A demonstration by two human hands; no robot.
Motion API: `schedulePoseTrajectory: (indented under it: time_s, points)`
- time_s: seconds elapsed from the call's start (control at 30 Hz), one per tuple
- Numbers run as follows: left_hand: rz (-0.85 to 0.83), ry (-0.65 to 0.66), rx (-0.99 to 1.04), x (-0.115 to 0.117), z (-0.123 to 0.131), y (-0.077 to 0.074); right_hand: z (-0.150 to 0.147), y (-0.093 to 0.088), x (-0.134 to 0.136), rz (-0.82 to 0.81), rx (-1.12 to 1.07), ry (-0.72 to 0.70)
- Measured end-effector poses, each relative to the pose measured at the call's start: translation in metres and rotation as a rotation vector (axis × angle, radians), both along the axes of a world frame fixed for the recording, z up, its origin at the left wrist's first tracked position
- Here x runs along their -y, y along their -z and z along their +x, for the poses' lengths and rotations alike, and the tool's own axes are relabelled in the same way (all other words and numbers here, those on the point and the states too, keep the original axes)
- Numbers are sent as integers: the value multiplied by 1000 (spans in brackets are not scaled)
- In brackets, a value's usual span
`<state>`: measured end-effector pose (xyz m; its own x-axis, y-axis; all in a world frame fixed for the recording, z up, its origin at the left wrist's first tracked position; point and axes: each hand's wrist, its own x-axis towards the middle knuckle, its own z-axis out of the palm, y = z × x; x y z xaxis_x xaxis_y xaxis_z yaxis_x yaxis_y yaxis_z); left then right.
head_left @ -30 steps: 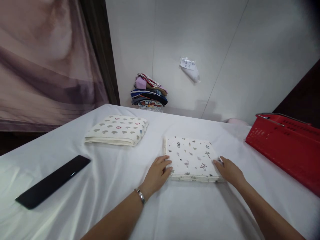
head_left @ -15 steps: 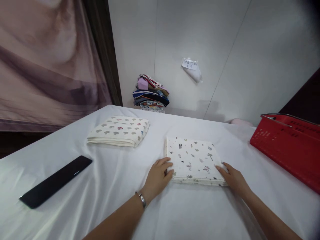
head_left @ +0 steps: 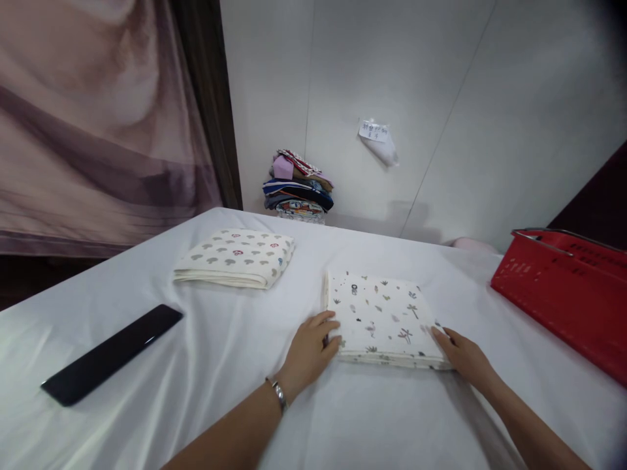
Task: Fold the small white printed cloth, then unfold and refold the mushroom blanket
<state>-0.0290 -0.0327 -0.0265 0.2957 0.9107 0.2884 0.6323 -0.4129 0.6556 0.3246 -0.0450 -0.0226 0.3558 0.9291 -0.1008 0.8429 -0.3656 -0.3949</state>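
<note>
Left hand (head_left: 308, 349) and right hand (head_left: 463, 356) rest spread against the folded cloth (head_left: 379, 316); red basket (head_left: 563, 297) contents hidden.

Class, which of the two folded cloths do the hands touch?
The plant-print cloth nearer the red basket; the heart-print cloth lies apart, untouched.

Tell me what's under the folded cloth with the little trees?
The folded cloth lies flat on the white sheet, which shows all around it. Whatever is right beneath it is covered. The left hand and right hand touch its near corners.
</note>
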Motion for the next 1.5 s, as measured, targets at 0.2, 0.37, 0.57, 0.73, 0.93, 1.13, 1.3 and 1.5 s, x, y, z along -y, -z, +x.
schedulePoseTrajectory:
  time_s: [0.2, 0.37, 0.57, 0.73, 0.93, 1.13, 1.3, 1.5]
  points:
    - [13, 8, 3, -1, -1, 3, -2, -11, 14, -82, -223, -15]
    - [30, 4, 15, -1, -1, 3, -9, -7, 11, 25, -122, -7]
    - [24, 5, 20, -2, -2, 5, -15, -4, 6, 128, -91, 37]
    - [16, 8, 6, -2, -3, 8, -17, -11, 8, 67, -496, 194]
    - [5, -11, -33, 1, -2, 7, -6, 4, 2, 104, -222, 102]
    - [-2, -21, -46, 1, 0, 5, 2, 7, -6, -62, -251, 73]
    - [5, -5, -53, 1, -1, 5, -2, -12, -26, 3, -205, 97]
    - [-9, 12, -22, 0, -3, 6, 1, -21, -33, -124, -447, 153]
